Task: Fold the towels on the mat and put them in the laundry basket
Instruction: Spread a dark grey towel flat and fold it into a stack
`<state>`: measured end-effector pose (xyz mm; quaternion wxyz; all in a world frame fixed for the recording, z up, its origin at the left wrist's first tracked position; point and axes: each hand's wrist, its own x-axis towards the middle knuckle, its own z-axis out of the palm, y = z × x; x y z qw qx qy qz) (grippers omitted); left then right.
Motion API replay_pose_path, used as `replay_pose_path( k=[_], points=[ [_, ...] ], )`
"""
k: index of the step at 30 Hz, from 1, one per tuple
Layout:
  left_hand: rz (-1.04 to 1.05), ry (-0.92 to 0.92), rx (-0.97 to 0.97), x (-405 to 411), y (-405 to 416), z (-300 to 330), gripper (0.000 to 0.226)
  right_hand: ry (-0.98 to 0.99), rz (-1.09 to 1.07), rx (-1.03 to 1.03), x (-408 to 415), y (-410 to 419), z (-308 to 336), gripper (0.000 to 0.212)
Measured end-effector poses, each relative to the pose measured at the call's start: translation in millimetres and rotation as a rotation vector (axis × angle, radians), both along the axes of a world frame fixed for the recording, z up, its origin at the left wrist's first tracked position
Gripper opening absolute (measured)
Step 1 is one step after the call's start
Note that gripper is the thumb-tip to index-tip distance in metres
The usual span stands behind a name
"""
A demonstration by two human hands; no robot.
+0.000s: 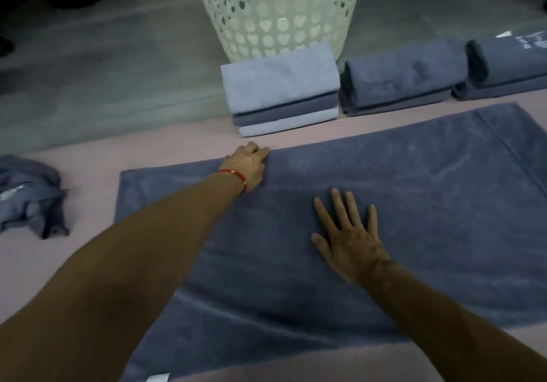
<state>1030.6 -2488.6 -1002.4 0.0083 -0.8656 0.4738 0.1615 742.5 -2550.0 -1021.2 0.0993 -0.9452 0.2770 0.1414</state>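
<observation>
A large dark blue-grey towel lies spread flat on the pink mat. My left hand reaches to the towel's far edge and its curled fingers grip that edge. My right hand lies flat on the middle of the towel, fingers straight and spread. The white perforated laundry basket stands beyond the mat at the top centre. In front of it sits a stack of folded light and dark blue towels.
Two more folded dark towels lie in a row at the far right. A crumpled blue towel sits at the mat's left edge. Grey floor lies beyond the mat.
</observation>
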Motion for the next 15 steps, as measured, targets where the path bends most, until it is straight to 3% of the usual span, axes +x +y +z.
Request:
replay_pose_path(
  k=[5,9,15],
  points=[
    [0.206,-0.124,0.059,-6,83,-2,0.058,0.138,-0.094,0.053,3,-11,9,0.076],
    [0.425,-0.051,-0.010,-31,191,-3,0.059,0.269,-0.117,0.077,15,-13,23,0.084],
    [0.596,-0.103,0.020,-97,344,-6,0.060,0.243,0.210,0.009,27,50,33,0.073]
  ],
)
